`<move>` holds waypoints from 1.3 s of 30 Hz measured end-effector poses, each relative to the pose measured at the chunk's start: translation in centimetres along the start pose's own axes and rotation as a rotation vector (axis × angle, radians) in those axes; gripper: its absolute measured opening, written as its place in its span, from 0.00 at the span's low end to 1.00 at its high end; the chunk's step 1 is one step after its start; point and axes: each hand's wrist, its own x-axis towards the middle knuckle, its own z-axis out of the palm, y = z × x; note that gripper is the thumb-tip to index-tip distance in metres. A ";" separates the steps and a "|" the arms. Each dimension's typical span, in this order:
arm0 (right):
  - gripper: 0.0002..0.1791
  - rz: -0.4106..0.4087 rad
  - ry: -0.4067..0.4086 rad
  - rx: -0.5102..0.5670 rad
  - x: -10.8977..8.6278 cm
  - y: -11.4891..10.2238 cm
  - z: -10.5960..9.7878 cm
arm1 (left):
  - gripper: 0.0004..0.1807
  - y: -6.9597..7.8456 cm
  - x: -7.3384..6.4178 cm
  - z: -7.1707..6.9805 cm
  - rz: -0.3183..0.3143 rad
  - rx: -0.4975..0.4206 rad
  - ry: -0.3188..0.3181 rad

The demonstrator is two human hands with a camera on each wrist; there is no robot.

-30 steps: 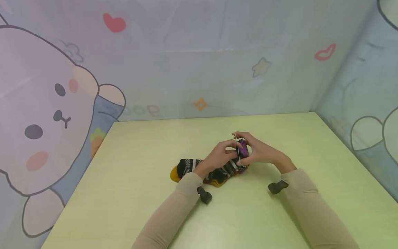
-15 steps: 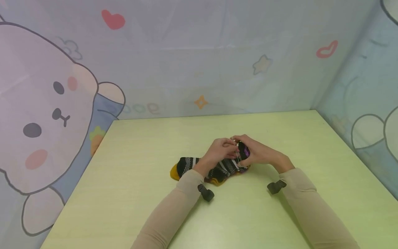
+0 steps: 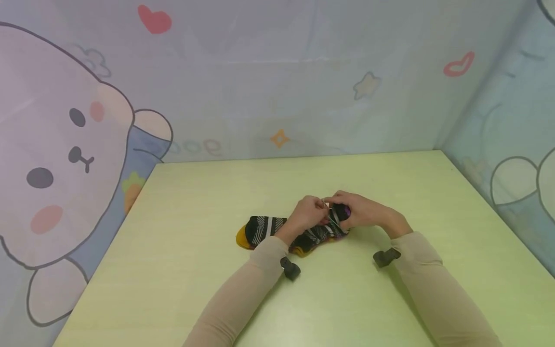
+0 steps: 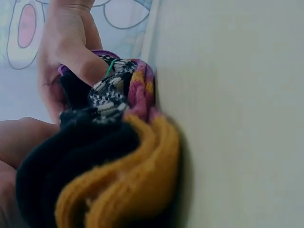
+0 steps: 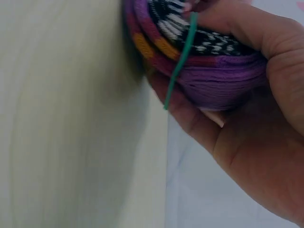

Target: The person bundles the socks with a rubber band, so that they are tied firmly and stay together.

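A stack of socks (image 3: 265,228), black with white patterning and mustard toes, lies flat with its cuff end raised. My right hand (image 3: 367,212) grips the purple cuffs (image 5: 223,83), thumb on one side and fingers on the other. Round the cuff end runs a thin green band (image 5: 182,59), one part of it standing off the fabric. My left hand (image 3: 309,212) pinches the band close to the right fingertips, above the socks. The left wrist view has the mustard toes and heels (image 4: 147,175) in front, partly covering the left hand (image 4: 23,142).
The socks lie on a pale yellow-green table (image 3: 173,270). Behind it hangs a cloth backdrop (image 3: 260,86) printed with a bear, hearts and stars, and another printed panel (image 3: 511,120) borders the right side. Dark wrist mounts (image 3: 290,269) sit under both sleeves.
The left hand has moved slightly down and its fingers have drawn together at the band. The band, upright and stretched earlier, now slants toward the right thumb. The right hand stays on the cuffs.
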 end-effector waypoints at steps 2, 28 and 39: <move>0.36 0.024 -0.008 -0.009 -0.1 -0.3 -0.2 | 0.09 0.1 -0.1 0.0 0.010 0.066 -0.006; 0.47 0.407 -0.073 0.065 -1.5 -0.9 -2.4 | 0.05 0.5 -0.9 0.1 0.142 0.364 -0.092; 0.54 0.300 0.030 0.351 -1.3 -2.6 -2.7 | 0.30 0.1 -1.4 -1.2 0.213 0.078 -0.217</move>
